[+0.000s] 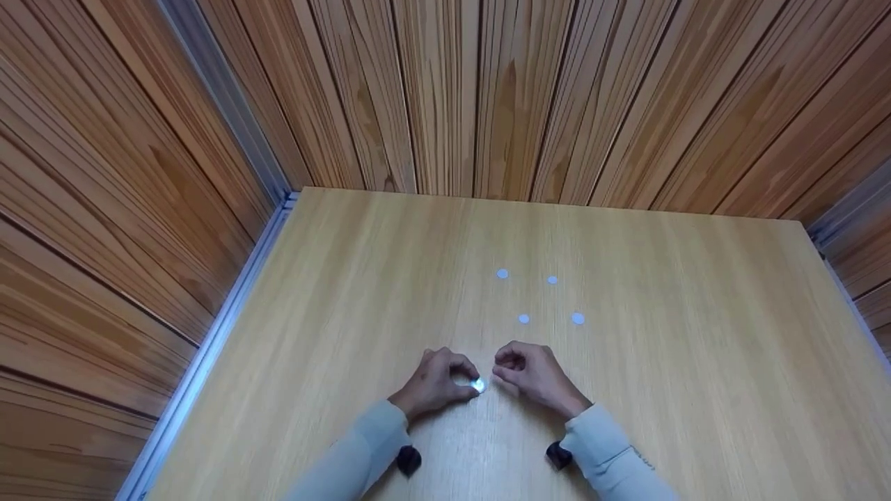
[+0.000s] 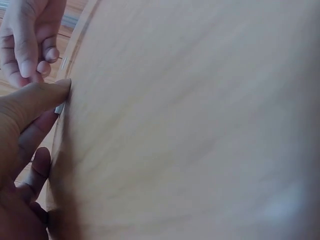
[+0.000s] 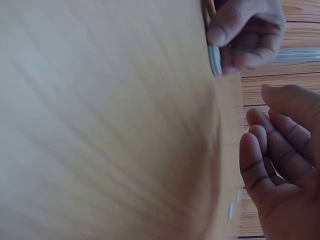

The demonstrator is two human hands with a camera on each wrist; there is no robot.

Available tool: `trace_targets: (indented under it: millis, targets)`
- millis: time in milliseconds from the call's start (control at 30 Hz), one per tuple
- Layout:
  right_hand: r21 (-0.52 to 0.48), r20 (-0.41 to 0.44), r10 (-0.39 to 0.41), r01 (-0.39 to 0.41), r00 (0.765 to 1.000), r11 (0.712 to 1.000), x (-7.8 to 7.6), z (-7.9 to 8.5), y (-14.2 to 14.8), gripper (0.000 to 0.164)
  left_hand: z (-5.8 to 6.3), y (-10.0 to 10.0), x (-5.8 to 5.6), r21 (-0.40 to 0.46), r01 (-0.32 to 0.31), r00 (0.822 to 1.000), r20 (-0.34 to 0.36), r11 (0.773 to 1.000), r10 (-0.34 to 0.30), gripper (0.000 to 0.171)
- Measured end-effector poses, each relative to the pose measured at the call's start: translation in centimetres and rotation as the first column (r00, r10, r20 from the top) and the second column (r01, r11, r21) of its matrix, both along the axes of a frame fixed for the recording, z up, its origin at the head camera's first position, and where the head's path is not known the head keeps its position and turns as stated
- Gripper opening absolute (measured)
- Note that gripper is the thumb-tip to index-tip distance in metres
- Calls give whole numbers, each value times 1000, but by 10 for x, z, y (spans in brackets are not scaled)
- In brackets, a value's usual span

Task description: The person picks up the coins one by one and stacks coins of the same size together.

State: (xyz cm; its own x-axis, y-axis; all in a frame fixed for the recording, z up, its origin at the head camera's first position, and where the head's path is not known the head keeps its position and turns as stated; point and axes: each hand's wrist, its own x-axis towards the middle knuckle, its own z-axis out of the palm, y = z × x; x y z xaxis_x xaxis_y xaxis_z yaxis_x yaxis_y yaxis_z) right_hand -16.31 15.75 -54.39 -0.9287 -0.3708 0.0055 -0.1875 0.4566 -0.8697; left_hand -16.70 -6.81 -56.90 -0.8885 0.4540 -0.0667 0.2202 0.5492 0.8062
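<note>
- Loosening of the left grip (image 1: 435, 381), or an uneven pinch, could cause the pale stack (image 3: 214, 60) to be dropped or fanned apart.
- The stack is clamped between its thumb and fingers; contact with the bench (image 1: 696, 348) cannot be told.
- The right grip (image 1: 539, 376) is held near, thumb and fingers apart, nothing seen held.
- 4 pale discs (image 1: 578, 319) are spread farther out.

2 hands in view: 1 L hand (image 1: 437, 379) & 1 R hand (image 1: 534, 374), w/ 2 pale sleeves (image 1: 612, 449) & 2 small dark objs (image 1: 408, 460), 1 per cuff. 4 flat pale discs (image 1: 578, 319) on 1 wooden table (image 1: 696, 334). 1 shiny round pc. (image 1: 478, 385) held in L fingers; no. of layers unclear. 3 plank walls (image 1: 445, 97) approx. surround.
</note>
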Motion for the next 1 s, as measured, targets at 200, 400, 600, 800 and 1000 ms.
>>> trace_targets:
  millis: [200, 400, 600, 800, 1000]
  targets:
    - [28, -10, -27, 27, 1000, 999, -12, 7, 6, 8, -1, 0, -1, 4, -13, 1000, 28, 1000, 13, 17]
    - [25, -83, -49, 52, 995, 998, -27, 14, 13, 9, -1, 0, -2, 20, -6, 1000, 20, 1000, 6, 17]
    - [35, -84, -68, 71, 994, 997, -42, 22, 20, 12, -1, 0, -2, 18, -8, 999, 43, 1000, 7, 18]
    - [43, -55, -93, 96, 994, 994, -56, 34, 24, 16, 0, 0, -3, 23, -4, 999, 54, 1000, 3, 17]
    - [28, -66, -129, 131, 989, 991, -69, 37, 23, 15, 1, -3, -2, 16, -29, 995, 95, 999, 27, 17]
